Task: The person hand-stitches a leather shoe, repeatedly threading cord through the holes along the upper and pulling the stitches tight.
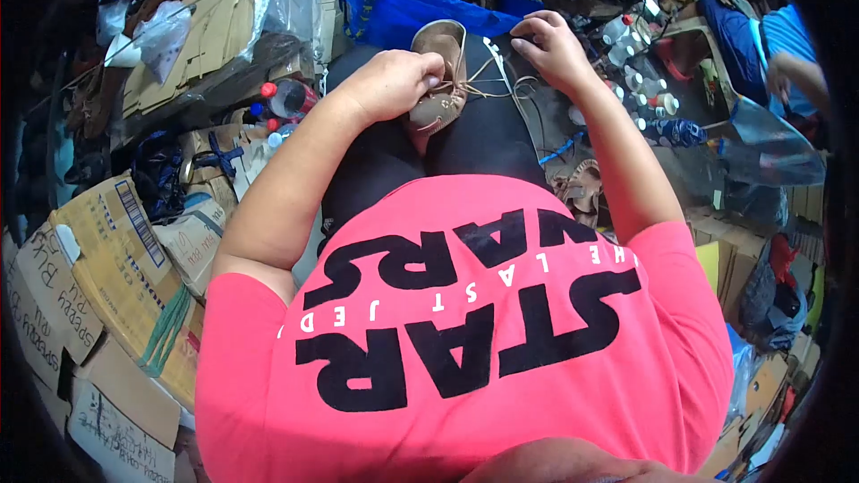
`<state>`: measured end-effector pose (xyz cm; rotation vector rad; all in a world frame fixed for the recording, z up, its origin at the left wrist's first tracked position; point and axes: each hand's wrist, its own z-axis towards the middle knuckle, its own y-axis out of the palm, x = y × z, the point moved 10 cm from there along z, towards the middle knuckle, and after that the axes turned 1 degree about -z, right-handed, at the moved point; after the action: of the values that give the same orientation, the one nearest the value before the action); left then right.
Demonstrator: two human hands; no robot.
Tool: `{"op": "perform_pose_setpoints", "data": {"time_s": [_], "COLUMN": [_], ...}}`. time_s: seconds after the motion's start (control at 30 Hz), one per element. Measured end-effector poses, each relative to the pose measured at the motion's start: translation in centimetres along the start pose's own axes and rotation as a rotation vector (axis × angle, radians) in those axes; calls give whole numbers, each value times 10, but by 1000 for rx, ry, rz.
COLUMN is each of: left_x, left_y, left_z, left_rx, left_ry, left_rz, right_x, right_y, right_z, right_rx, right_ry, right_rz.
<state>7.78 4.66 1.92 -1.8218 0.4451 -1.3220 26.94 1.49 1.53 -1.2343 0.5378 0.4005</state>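
A brown shoe (440, 112) with a pale rim and small light marks rests on my dark-trousered thighs, its opening away from me. My left hand (403, 80) is closed at the shoe's lacing, thumb and fingers pressed together at its left side. Thin tan laces (488, 85) trail from the shoe to the right. To the right of the shoe, my right hand (550, 46) is raised with its fingers bent and a gap between thumb and forefinger. Nothing shows clearly in it. Beyond the shoe stands a blue bag (385, 13) with brown items inside.
Several plastic bottles (640, 80) stand to the right, near another person's hand (796, 76). Red-capped bottles (291, 98) lie on the left. Marked cardboard boxes (116, 259) fill the left side. A brown shoe-like item (582, 183) lies beside my right thigh.
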Motion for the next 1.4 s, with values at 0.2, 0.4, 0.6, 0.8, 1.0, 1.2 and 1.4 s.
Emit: {"op": "perform_pose_setpoints", "data": {"time_s": [0.2,0.4,0.6,0.8,1.0,1.2,1.4], "left_x": [0,-7,-111,16,55,-17,-22], "left_y": [-1,-15,-83,-128,-48,-194,-397], "left_z": [-4,-28,-136,-74,-65,-167,-347], "left_rx": [54,97,348,523,-74,374,769], "left_ry": [42,101,-381,209,-107,-383,-882], "left_rz": [5,71,-93,-1055,-914,561,1235], "right_x": [-118,-109,34,-43,-116,58,284], "right_y": [30,42,-15,1,16,-32,-198], "right_z": [-24,-28,-54,15,-25,-104,-272], "right_rx": [-428,-448,-319,-125,-525,-336,-193], "right_ry": [-409,-483,348,197,71,220,836], "right_rz": [-369,-283,147,1514,902,158,-508]}}
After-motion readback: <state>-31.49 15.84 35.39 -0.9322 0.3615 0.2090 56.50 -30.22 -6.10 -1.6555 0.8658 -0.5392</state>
